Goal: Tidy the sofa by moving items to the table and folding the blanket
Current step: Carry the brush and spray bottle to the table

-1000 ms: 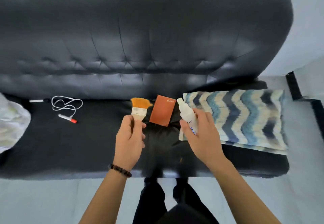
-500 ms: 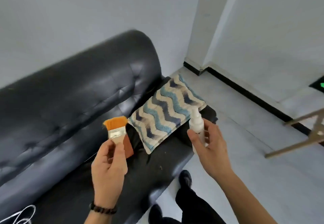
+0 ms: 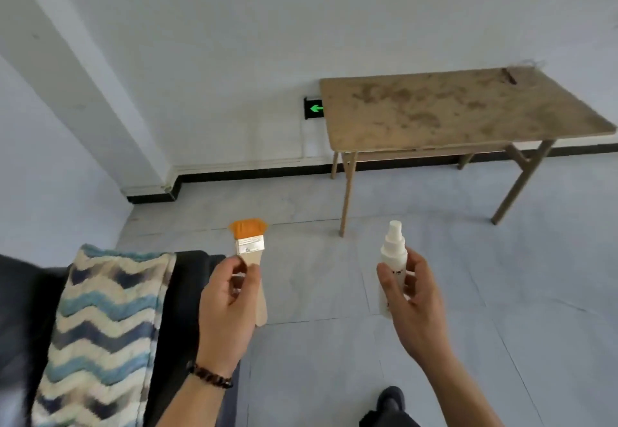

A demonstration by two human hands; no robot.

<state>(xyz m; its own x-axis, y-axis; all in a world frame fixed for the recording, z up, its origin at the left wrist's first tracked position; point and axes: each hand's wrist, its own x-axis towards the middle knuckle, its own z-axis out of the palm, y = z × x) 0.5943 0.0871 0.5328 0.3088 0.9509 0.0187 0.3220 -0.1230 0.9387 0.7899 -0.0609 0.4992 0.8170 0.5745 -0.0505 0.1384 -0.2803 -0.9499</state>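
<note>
Brush (image 3: 250,246), orange bristles up, lower centre of frame: handle pinched by thumb and curled fingers of left hand (image 3: 230,306). Spray bottle (image 3: 393,259), white, upright, lower right of centre: wrapped by fingers of right hand (image 3: 414,303). Wooden table (image 3: 468,108), upper right, by wall. Zigzag blanket (image 3: 100,326) on black sofa (image 3: 187,279), lower left.

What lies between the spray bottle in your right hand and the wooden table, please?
Only bare grey floor tiles, as the head view shows; nothing stands between the spray bottle in the right hand and the table.
</note>
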